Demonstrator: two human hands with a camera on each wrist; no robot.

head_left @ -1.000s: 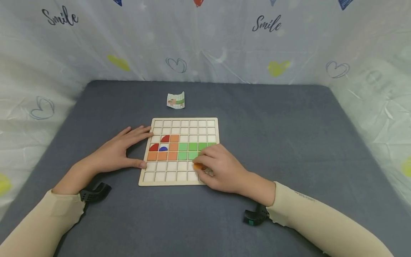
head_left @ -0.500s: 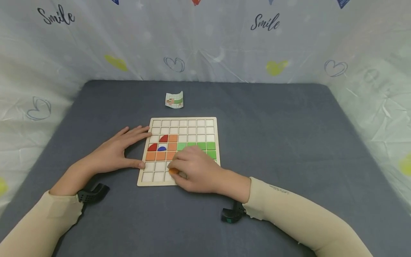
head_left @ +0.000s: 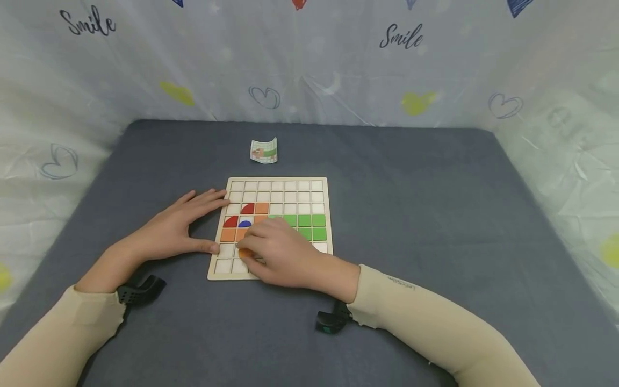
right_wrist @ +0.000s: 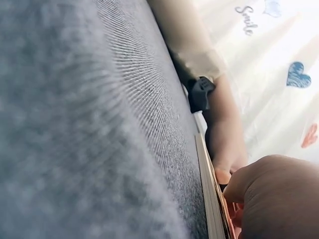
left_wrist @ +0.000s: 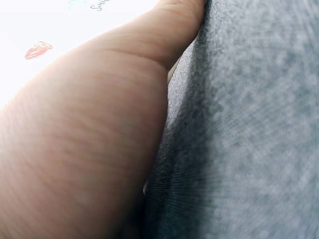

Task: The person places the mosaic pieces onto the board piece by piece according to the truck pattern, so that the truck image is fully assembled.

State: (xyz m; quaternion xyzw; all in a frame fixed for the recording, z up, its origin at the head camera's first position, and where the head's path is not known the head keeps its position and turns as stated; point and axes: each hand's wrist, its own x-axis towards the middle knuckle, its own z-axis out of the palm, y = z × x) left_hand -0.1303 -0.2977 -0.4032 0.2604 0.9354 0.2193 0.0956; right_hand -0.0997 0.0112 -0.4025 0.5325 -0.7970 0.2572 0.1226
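A wooden grid board (head_left: 278,186) lies on the table, its lower middle cells covered by my right hand (head_left: 280,253). Between that hand's thumb and fingers is pinched a small orange tile (head_left: 244,252), just over the second row from the front, left of centre. My left hand (head_left: 176,228) is spread along the board's left edge, thumb and fingertips touching the rim. Set in the grid are orange square tiles (head_left: 228,235), red quarter-round tiles (head_left: 247,209), a tile with a blue half circle (head_left: 245,224) and several green tiles (head_left: 311,221). The left wrist view shows mostly the hand's side (left_wrist: 94,124).
Behind the board lies a small paper card (head_left: 264,151) printed with a coloured grid pattern. The grey cloth-covered table (head_left: 411,204) extends around the board. A pale printed curtain (head_left: 338,64) hangs at the back and sides. Each wrist wears a black camera mount (head_left: 141,290).
My right hand has moved left across the board with the orange tile pinched, uncovering green tiles on the right. My left hand stays at the left edge.
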